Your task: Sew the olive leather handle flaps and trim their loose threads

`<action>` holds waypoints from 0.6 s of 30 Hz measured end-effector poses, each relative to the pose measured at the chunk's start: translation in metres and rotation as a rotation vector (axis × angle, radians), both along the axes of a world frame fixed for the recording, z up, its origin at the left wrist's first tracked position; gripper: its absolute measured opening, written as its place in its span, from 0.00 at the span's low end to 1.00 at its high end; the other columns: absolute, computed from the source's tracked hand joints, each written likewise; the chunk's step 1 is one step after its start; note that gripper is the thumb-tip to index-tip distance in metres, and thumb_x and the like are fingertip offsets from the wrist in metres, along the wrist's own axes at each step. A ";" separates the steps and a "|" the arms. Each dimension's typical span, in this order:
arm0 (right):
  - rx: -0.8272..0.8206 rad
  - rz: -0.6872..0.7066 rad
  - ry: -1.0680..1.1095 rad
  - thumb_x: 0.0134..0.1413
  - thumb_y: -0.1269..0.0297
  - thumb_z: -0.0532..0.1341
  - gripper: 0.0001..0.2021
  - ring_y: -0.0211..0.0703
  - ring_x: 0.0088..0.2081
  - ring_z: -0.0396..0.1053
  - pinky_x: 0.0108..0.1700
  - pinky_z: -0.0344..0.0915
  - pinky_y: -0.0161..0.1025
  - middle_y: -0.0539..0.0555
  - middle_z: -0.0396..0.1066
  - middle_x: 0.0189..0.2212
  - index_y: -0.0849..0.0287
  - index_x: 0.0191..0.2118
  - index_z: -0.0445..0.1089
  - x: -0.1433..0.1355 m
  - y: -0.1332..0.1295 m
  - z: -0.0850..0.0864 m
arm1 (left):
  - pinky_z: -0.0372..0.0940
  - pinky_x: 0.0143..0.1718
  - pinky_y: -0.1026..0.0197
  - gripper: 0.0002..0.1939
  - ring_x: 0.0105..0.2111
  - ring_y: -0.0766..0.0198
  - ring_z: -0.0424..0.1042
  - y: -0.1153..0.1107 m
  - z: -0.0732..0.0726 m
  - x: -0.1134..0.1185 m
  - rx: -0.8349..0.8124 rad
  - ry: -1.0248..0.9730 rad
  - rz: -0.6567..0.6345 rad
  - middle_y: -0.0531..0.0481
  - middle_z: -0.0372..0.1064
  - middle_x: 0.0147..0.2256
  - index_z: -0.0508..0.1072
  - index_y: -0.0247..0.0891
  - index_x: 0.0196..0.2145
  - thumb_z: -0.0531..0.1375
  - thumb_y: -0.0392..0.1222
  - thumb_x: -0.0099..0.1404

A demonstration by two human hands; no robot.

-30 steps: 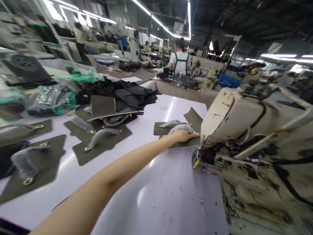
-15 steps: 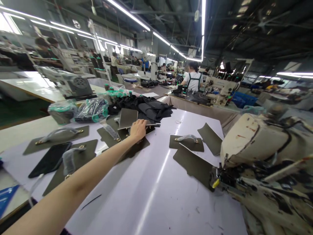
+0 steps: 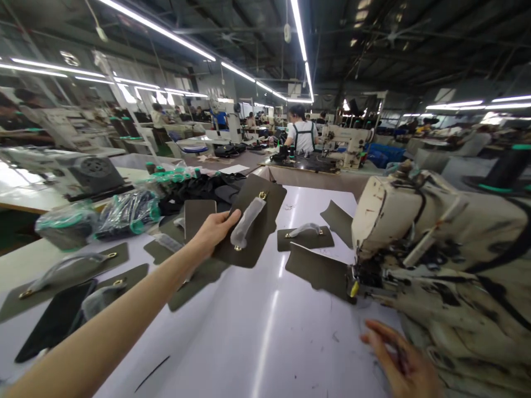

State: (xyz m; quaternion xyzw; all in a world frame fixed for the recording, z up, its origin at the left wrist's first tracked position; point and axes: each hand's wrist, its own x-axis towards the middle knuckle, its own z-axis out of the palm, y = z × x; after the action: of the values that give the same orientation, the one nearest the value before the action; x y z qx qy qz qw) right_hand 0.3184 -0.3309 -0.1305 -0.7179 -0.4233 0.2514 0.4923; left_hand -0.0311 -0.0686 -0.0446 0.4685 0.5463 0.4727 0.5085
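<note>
My left hand (image 3: pixel 218 229) grips an olive-green leather-like panel (image 3: pixel 265 221) by its left edge, holding it tilted above the table. A carry handle (image 3: pixel 249 224) in clear wrap is fixed to its face with gold-coloured rings. Near the sewing machine (image 3: pixel 398 232), at the lower right, my right hand (image 3: pixel 404 359) is over the table with its fingers curled. Something dark shows between those fingers, too blurred to name. A flat olive panel (image 3: pixel 319 271) lies by the machine's needle area, with a handled panel (image 3: pixel 307 237) just behind it.
More handled panels (image 3: pixel 112 260) lie on the left, beside a black phone (image 3: pixel 53 320). Wrapped thread spools (image 3: pixel 124 213) and dark fabric pieces (image 3: pixel 203 188) are heaped at the back left. Another olive piece (image 3: pixel 338 221) rests by the machine. A co-worker (image 3: pixel 302 135) sits farther off.
My left hand has lifted a handled panel from the pile and brought it toward me, its handle side now showing. My right hand has come into view at the lower right.
</note>
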 end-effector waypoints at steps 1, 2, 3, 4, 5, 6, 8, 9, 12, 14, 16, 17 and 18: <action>0.001 0.068 0.085 0.50 0.41 0.65 0.23 0.57 0.41 0.78 0.41 0.75 0.42 0.58 0.80 0.35 0.54 0.43 0.79 -0.014 0.007 -0.002 | 0.70 0.24 0.56 0.20 0.23 0.56 0.73 -0.014 -0.007 0.012 -0.024 -0.034 -0.055 0.44 0.76 0.27 0.78 0.34 0.41 0.65 0.54 0.60; 0.000 0.139 0.153 0.51 0.42 0.65 0.24 0.56 0.43 0.78 0.44 0.74 0.42 0.59 0.80 0.36 0.56 0.44 0.79 -0.028 0.014 -0.002 | 0.72 0.27 0.55 0.19 0.26 0.55 0.75 -0.029 -0.014 0.024 -0.044 -0.067 -0.102 0.43 0.78 0.31 0.78 0.35 0.42 0.65 0.53 0.59; -0.014 0.203 0.217 0.52 0.43 0.65 0.24 0.56 0.45 0.77 0.47 0.73 0.42 0.59 0.80 0.38 0.57 0.45 0.78 -0.042 0.019 -0.001 | 0.73 0.31 0.55 0.19 0.29 0.54 0.76 -0.045 -0.021 0.037 -0.072 -0.116 -0.143 0.42 0.78 0.34 0.78 0.35 0.42 0.66 0.52 0.59; -0.011 0.231 0.274 0.54 0.44 0.64 0.24 0.55 0.48 0.76 0.51 0.71 0.42 0.59 0.80 0.41 0.58 0.47 0.78 -0.054 0.023 0.002 | 0.74 0.34 0.55 0.19 0.31 0.53 0.77 -0.060 -0.029 0.050 -0.142 -0.212 -0.179 0.41 0.79 0.37 0.78 0.35 0.42 0.68 0.50 0.57; -0.020 0.266 0.335 0.56 0.45 0.63 0.24 0.54 0.50 0.75 0.53 0.70 0.42 0.59 0.79 0.43 0.59 0.49 0.77 -0.064 0.026 0.005 | 0.74 0.35 0.55 0.18 0.32 0.53 0.77 -0.075 -0.037 0.062 -0.205 -0.287 -0.196 0.40 0.79 0.38 0.78 0.35 0.42 0.68 0.49 0.57; -0.006 0.259 0.389 0.57 0.46 0.63 0.24 0.53 0.49 0.75 0.53 0.70 0.43 0.59 0.79 0.44 0.59 0.49 0.77 -0.073 0.028 0.008 | 0.74 0.35 0.56 0.17 0.33 0.54 0.78 -0.090 -0.044 0.075 -0.249 -0.349 -0.201 0.41 0.79 0.38 0.79 0.36 0.41 0.69 0.48 0.57; 0.039 0.307 0.474 0.56 0.49 0.66 0.23 0.52 0.47 0.75 0.51 0.70 0.42 0.59 0.78 0.46 0.60 0.51 0.76 -0.085 0.028 0.012 | 0.74 0.38 0.58 0.13 0.34 0.56 0.78 -0.114 -0.057 0.096 -0.289 -0.472 -0.190 0.43 0.79 0.37 0.79 0.37 0.39 0.69 0.45 0.58; 0.051 0.302 0.519 0.55 0.50 0.67 0.22 0.51 0.44 0.75 0.47 0.71 0.41 0.59 0.78 0.44 0.60 0.50 0.77 -0.087 0.027 0.012 | 0.74 0.38 0.59 0.11 0.34 0.57 0.78 -0.123 -0.063 0.103 -0.305 -0.526 -0.180 0.45 0.80 0.37 0.79 0.38 0.38 0.68 0.43 0.58; 0.058 0.149 0.654 0.50 0.52 0.70 0.21 0.52 0.41 0.75 0.44 0.71 0.43 0.59 0.79 0.40 0.62 0.45 0.79 -0.077 0.022 0.009 | 0.74 0.41 0.58 0.09 0.37 0.57 0.79 -0.136 -0.073 0.107 -0.362 -0.684 -0.190 0.49 0.80 0.39 0.79 0.41 0.38 0.66 0.44 0.60; 0.083 0.071 0.736 0.46 0.54 0.72 0.20 0.53 0.42 0.75 0.46 0.71 0.45 0.58 0.79 0.39 0.61 0.43 0.79 -0.059 0.019 0.007 | 0.74 0.43 0.56 0.12 0.41 0.54 0.78 -0.131 -0.075 0.095 -0.352 -0.757 -0.154 0.50 0.79 0.42 0.79 0.43 0.40 0.62 0.49 0.62; 0.128 0.089 0.799 0.44 0.56 0.73 0.18 0.52 0.41 0.75 0.47 0.70 0.46 0.57 0.79 0.37 0.59 0.42 0.79 -0.038 0.017 0.008 | 0.74 0.42 0.55 0.12 0.41 0.54 0.78 -0.120 -0.077 0.076 -0.323 -0.737 -0.099 0.51 0.79 0.43 0.80 0.45 0.40 0.61 0.50 0.63; 0.141 0.108 0.813 0.44 0.57 0.73 0.18 0.51 0.41 0.75 0.47 0.70 0.46 0.56 0.79 0.37 0.58 0.42 0.79 -0.027 0.016 0.009 | 0.74 0.41 0.56 0.10 0.40 0.54 0.78 -0.115 -0.077 0.067 -0.327 -0.676 -0.128 0.51 0.80 0.42 0.80 0.45 0.40 0.63 0.47 0.62; 0.151 0.119 0.812 0.45 0.56 0.73 0.16 0.50 0.39 0.75 0.46 0.70 0.46 0.55 0.79 0.36 0.57 0.41 0.79 -0.018 0.015 0.012 | 0.74 0.39 0.58 0.10 0.38 0.54 0.78 -0.110 -0.077 0.058 -0.336 -0.585 -0.210 0.49 0.80 0.41 0.81 0.43 0.40 0.64 0.45 0.61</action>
State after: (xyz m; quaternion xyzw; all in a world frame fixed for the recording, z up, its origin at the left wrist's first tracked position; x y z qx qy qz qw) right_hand 0.3008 -0.3156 -0.1188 -0.4966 -0.2529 0.5104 0.6549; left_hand 0.0265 -0.1783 -0.1214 0.2766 0.3965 0.4356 0.7593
